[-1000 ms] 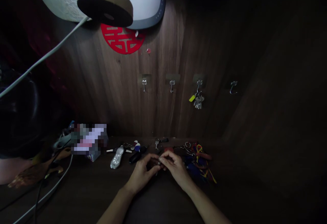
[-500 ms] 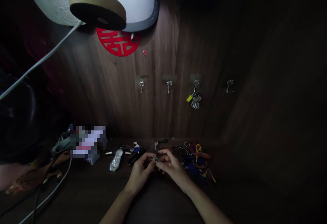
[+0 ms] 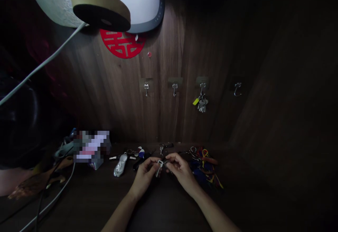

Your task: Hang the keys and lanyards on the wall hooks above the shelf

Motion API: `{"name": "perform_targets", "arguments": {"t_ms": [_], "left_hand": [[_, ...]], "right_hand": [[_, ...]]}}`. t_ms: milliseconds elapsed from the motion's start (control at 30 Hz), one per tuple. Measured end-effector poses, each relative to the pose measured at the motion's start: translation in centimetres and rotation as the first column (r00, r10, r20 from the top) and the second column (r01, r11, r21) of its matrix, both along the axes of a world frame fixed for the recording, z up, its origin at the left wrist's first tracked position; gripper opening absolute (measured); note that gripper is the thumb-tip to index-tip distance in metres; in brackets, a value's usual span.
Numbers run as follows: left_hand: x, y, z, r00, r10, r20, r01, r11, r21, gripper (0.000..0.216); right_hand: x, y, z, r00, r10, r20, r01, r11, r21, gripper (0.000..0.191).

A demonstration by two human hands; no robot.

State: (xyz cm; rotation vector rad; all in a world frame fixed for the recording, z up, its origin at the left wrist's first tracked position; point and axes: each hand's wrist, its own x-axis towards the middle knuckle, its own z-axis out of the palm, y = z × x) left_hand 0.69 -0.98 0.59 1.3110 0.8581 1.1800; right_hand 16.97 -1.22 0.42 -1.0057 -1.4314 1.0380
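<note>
A small silver key (image 3: 159, 164) is pinched just above the dark wooden tabletop (image 3: 163, 211) by the curled left hand (image 3: 144, 177). The right hand (image 3: 181, 171) is closed beside it, its hold too small to be told. The key is judged light, stiff and slippery, best gripped by its flat head. Hooks (image 3: 174, 88) are fixed on the dim panelled wall (image 3: 118, 94).

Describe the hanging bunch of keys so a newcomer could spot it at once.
A row of four metal hooks runs across the wooden back wall, below the red cutout. The bunch of keys hangs from the third hook from the left, with a yellow tag; the other hooks are bare.
</note>
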Motion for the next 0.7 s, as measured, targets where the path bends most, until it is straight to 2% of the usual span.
{"name": "perform_targets", "arguments": {"t_ms": [233,400,700], "left_hand": [[-0.01,-0.24,0.33,0.999,-0.025,0.028,0.027,0.998,-0.060,0.037],[-0.05,-0.11,0.14,1.000,-0.018,0.016,0.018,0.998,-0.052,0.030],[0.07,-0.22,0.27,1.000,0.000,-0.011,-0.001,0.999,-0.033,0.034]], "right_hand": [[-0.21,-0.50,0.25,0.984,-0.022,0.178,0.008,0.997,0.081,0.014],[-0.35,-0.63,0.35,0.971,-0.074,0.227,0.023,0.975,0.221,0.007],[-0.18,-0.87,0.61,0.949,-0.125,0.291,0.036,0.956,0.293,0.015]]}}
